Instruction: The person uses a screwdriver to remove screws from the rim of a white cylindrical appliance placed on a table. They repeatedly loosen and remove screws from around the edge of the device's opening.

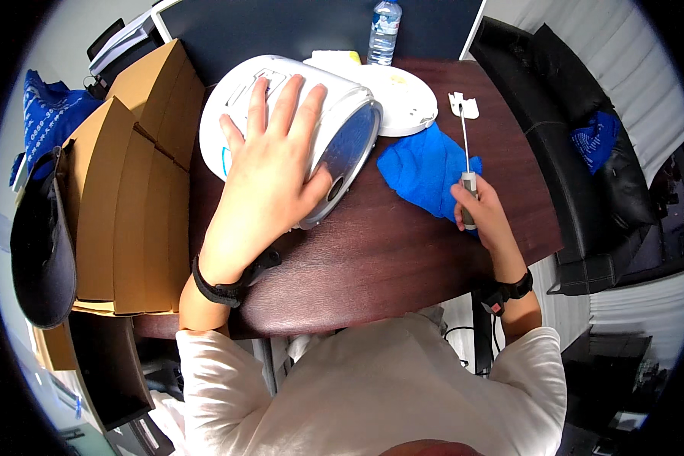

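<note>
My left hand (275, 156) lies with fingers spread on top of a white rounded appliance (232, 87), which rests tilted on its side. The thumb reaches down by its dark bluish end face. In my right hand (484, 209) is a screwdriver (466, 144) with a grey handle, its fingers wrapped round it. The long metal shaft points away from me, and its tip meets or overlaps a small white plastic part (468, 109). A blue cloth (422, 171) lies crumpled just left of the screwdriver. Behind the cloth sits a white round cover (403, 106), partly hidden by the appliance.
All of this stands on a dark brown table (342, 281). A water bottle (384, 32) and a yellow-and-white item (337, 58) are at the back, before a dark partition (281, 30). Cardboard boxes (148, 220) and a dark cap (42, 243) border the left; a black sofa (562, 167) the right.
</note>
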The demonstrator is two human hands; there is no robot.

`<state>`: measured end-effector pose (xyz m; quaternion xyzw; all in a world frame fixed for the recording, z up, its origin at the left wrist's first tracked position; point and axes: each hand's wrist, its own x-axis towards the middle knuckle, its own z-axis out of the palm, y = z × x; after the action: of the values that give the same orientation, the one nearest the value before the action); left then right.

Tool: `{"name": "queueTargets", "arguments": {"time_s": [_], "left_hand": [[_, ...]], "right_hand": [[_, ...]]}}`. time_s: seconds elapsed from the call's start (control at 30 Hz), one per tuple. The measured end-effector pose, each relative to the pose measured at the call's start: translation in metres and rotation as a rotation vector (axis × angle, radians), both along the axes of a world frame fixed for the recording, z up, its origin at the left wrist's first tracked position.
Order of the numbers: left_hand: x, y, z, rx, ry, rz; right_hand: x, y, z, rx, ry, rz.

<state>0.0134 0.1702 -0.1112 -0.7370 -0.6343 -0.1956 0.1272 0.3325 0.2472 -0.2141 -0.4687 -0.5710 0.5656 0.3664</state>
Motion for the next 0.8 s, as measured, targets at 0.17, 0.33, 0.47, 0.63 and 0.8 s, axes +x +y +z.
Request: {"name": "queueTargets", "arguments": {"time_s": [0.17,0.33,0.47,0.63,0.8], "left_hand": [[-0.001,0.002,0.000,-0.012,-0.005,-0.029],[-0.020,0.001,0.007,-0.059,-0.011,-0.085],[-0.048,0.008,0.015,-0.106,-0.036,-0.192],[-0.080,0.018,0.021,-0.178,-0.139,-0.273],[-0.094,0.026,0.013,-0.153,-0.131,-0.232]], "right_hand": [[-0.014,0.003,-0.016,-0.035,-0.030,0.104],[-0.022,0.012,-0.030,0.011,-0.085,0.112],[-0.018,0.013,-0.029,0.053,-0.174,0.100],[-0.014,0.011,-0.025,0.077,-0.241,0.146],[-0.029,-0.006,-0.023,0.222,-0.319,0.189]]}}
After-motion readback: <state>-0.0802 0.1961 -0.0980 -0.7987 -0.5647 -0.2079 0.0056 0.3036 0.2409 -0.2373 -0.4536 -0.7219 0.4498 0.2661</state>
